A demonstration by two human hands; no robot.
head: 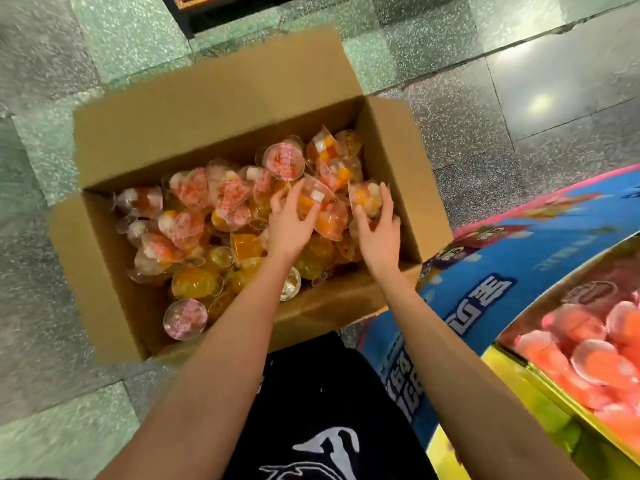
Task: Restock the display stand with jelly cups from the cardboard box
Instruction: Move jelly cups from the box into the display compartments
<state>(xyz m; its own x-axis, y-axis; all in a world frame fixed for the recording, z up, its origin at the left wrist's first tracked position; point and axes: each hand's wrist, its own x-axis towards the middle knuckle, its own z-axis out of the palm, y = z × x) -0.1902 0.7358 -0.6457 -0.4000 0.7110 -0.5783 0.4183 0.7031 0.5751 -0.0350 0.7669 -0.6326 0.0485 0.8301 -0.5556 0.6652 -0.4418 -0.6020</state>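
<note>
While down in cardboard box [214, 109] | left hand [289, 225], right hand [375, 226] apart, each gripping jelly cup [313, 200] | display stand [485, 271] rightward, nearer right hand.

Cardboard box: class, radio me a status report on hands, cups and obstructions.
Left hand grips jelly cup inside cardboard box. Right hand grips second jelly cup. Nothing seen blocking display stand.

Speckled tile floor [485, 140] carries open cardboard box [207, 126]; display stand [485, 271] beside box
</note>
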